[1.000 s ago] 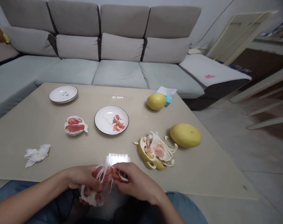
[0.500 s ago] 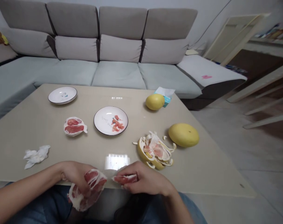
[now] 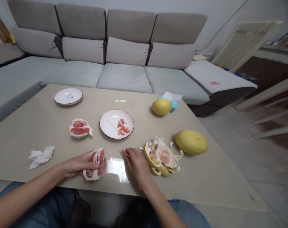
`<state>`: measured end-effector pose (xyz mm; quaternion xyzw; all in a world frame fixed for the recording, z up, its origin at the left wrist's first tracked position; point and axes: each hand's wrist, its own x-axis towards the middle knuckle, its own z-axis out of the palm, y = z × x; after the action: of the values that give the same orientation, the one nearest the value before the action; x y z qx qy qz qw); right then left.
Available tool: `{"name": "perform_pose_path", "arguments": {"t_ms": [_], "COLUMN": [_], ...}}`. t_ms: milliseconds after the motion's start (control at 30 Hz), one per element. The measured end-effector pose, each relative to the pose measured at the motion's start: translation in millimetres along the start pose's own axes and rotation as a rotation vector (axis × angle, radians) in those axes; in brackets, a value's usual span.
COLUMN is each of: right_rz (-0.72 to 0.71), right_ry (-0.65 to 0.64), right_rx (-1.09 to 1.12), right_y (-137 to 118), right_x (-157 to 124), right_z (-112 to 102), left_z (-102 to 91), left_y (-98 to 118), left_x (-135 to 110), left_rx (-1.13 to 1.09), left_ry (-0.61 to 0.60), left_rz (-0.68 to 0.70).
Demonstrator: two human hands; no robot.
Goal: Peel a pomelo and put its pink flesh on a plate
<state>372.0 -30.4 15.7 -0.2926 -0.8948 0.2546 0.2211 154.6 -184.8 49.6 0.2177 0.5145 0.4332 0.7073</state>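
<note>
My left hand (image 3: 83, 164) is closed around a large piece of peeled red pomelo (image 3: 96, 167), above the table's front edge. Between the fingers of my right hand (image 3: 137, 164) is a small pomelo segment (image 3: 125, 153), mostly covered by the fingers. A white plate (image 3: 108, 126) with a dark rim lies beyond my hands, and red pomelo flesh (image 3: 123, 128) rests on its right side. Left of that plate sits another peeled pomelo chunk (image 3: 79, 129). Right of my right hand is a yellow rind shell (image 3: 148, 155) filled with peel strips and membrane.
Two whole yellow pomelos, one nearer (image 3: 191, 142) and one farther (image 3: 161, 106), stand on the right; a blue tissue pack (image 3: 174, 104) touches the farther one. A second plate (image 3: 60, 99) lies far left. Crumpled tissue (image 3: 41, 156) is at the left. A grey sofa (image 3: 125, 77) stands behind the table (image 3: 205, 180).
Both hands have risen and moved forward over the table. My right hand has turned toward the plate with the segment, while the left has tilted the large piece upright. The view has shifted slightly.
</note>
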Motion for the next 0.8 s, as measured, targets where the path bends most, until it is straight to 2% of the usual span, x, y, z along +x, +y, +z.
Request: {"name": "perform_pose_path", "arguments": {"t_ms": [100,267,467,533,667,733,800], "right_rz": [-0.091,-0.198,-0.235,-0.235,-0.187,-0.113,-0.023], "right_ry": [0.006,0.024,0.034,0.064,0.169,0.111,-0.008], "right_rx": [-0.132,-0.172,-0.198,-0.172,0.014,0.229,0.47], "right_y": [1.8,5.5,6.8,4.7,-9.8,-20.6,-30.4], "right_x": [-0.8,-7.7,-8.9,-8.9,-13.0,-17.2,-21.4], "right_z": [8.4,11.5,9.9,5.5,-7.6,-12.2,-14.1], "left_z": [4.6,7.9,11.1,15.7,29.0,35.5,41.4], "left_y": [-3.9,-4.9,-6.1,-4.9,-4.5,-6.5,-8.4], "left_x": [0.1,1.4,8.4,9.4,8.7,8.0,7.0], "left_rx": [-0.055,-0.136,-0.181,-0.161,-0.034,0.07,0.188], "left_ry": [-0.011,0.01,0.038,0.038,0.139,0.148,0.12], "left_rz": [-0.015,-0.068,-0.099,-0.061,0.147,0.247,0.331]}}
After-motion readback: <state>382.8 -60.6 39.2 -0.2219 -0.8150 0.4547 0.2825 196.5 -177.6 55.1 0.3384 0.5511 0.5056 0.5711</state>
